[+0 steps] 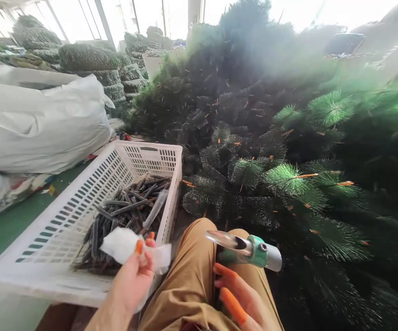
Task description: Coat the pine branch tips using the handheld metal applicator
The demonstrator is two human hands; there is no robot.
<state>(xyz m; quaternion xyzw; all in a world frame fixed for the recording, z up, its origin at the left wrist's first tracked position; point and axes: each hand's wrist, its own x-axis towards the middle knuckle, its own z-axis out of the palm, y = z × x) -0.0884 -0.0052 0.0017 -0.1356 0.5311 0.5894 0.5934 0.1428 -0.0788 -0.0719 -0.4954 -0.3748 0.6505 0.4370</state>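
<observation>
My left hand (133, 278) holds a crumpled white cloth (130, 246) just over the near corner of a white perforated plastic crate (88, 195). Orange finger cots cover its fingertips. The crate holds a heap of dark, stick-like artificial pine branch pieces (123, 216) and a clear plastic tube (156, 209). My right hand (238, 296), also with orange finger cots, is over my khaki-trousered lap (188, 285). Its fingers curl against a metal tube tool (250, 250) with a green collar and an angled, scoop-cut end.
A large pile of artificial pine branches (281, 184) with orange-tipped stems fills the right side, close to my knees. White sacks (36, 119) lie to the left on a green floor (16, 225). Stacks of green garland rolls (88, 59) stand behind them.
</observation>
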